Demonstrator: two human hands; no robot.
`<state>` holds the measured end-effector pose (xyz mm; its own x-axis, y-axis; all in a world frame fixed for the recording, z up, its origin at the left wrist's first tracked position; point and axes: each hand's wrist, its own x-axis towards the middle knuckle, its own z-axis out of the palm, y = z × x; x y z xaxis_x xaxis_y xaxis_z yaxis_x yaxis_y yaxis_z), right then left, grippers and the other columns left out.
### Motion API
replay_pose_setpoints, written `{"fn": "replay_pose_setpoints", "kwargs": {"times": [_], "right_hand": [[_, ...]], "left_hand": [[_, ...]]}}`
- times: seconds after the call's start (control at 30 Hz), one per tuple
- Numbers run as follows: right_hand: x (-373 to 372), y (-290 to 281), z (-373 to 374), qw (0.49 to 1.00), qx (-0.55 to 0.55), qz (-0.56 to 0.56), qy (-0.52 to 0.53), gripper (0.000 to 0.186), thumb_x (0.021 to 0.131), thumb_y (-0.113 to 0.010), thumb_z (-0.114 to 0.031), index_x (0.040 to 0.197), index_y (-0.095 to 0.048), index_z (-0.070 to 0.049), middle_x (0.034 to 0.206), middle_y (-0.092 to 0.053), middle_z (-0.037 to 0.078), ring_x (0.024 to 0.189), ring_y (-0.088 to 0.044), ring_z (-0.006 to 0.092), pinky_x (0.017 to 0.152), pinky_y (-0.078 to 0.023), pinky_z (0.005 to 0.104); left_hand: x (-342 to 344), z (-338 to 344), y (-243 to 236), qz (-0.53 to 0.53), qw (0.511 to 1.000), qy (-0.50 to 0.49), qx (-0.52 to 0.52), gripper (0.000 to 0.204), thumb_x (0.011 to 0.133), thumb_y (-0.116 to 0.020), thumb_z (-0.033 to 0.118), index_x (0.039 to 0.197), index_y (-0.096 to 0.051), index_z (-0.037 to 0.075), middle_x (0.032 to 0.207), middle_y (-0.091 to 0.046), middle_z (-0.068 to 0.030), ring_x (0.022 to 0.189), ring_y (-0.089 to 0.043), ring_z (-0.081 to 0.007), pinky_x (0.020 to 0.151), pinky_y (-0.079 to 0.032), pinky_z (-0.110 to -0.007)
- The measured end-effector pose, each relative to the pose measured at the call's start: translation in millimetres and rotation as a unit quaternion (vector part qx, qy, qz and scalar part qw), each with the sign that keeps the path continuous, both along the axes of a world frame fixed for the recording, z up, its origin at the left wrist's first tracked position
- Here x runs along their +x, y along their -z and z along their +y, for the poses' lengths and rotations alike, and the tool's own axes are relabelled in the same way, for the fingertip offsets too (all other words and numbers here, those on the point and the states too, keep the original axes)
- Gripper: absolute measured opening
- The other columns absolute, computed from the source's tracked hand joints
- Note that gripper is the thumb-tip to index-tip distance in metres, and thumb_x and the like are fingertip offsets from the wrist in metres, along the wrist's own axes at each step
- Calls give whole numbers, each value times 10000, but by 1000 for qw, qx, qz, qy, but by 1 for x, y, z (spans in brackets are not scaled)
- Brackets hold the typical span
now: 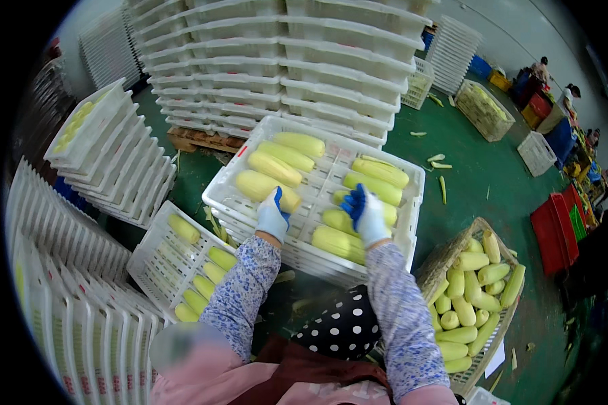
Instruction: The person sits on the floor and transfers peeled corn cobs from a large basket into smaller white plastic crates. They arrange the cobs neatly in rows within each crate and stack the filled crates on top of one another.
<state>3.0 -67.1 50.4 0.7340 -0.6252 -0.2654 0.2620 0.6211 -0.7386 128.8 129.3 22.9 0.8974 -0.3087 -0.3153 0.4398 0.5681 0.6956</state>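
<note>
Pale green squashes (274, 168) lie in two columns in a white slatted crate (215, 187) that tops a stack in front of me. Both my hands wear white gloves with blue palms and fingers. At the left column's near end, my left hand (273, 214) has its thumb and fingers around the right end of the nearest squash (257, 185), which rests in the crate. Over the middle of the right column, my right hand (364, 212) has bent, closed fingers and partly covers a squash (390, 214). Whether anything is in those fingers is hidden.
A woven basket (422, 270) heaped with squashes stands at my right. Left of the stack, another white crate (148, 262) holds several squashes. Tall stacks of white crates (236, 61) rise beyond and at left. Trimmings (443, 190) litter the green floor. Other people work at the far right.
</note>
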Motion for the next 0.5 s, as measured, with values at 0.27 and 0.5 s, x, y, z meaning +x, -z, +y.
{"fn": "replay_pose_setpoints", "kwargs": {"times": [0.27, 0.5], "right_hand": [[-314, -10, -74, 944, -38, 14, 328, 270, 881, -659, -221, 1099, -592, -76, 924, -624, 86, 738, -607, 212, 609, -516, 343], [-569, 1, -68, 717, -166, 261, 625, 224, 901, -624, -210, 1054, -585, -51, 865, -631, 73, 678, -612, 168, 569, -512, 288]], "left_hand": [[-118, -32, -77, -134, 990, 13, -42, 306, 975, -508, 198, 1251, -496, 67, 1196, -548, -70, 1097, -542, -184, 955, -444, -319], [-314, -115, -158, -269, 866, 412, -89, 314, 1007, -406, 163, 1239, -486, -33, 1212, -537, -163, 1053, -585, -239, 899, -506, -401]]}}
